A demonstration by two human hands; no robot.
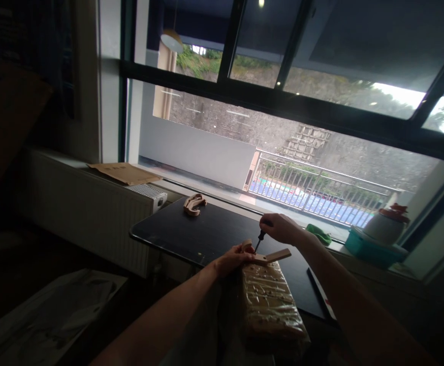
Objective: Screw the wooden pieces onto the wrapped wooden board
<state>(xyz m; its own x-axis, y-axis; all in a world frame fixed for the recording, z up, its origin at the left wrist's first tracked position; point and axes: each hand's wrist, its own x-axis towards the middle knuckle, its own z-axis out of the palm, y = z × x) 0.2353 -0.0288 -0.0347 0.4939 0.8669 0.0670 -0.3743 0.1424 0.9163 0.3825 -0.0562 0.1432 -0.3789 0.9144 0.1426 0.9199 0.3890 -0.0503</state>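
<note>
My right hand [277, 229] is closed round the dark handle of a screwdriver [260, 239], whose shaft slants down to a light wooden piece [260, 258]. Fingers of my left hand [234, 258] grip the near left end of that piece, beside a small curved wooden part and something red. A flat strip [279, 255] angles up to the right from the piece. Underneath lies a brown package wrapped in clear plastic [270, 297]. The screwdriver's tip is too small to make out.
On the dark table [161, 223] several curved wooden parts [194, 204] lie near the window. A brown envelope [126, 173] rests on the radiator [126, 229] at left. The sill holds a green item [319, 234], a teal box [372, 249] and a whitish container [385, 226].
</note>
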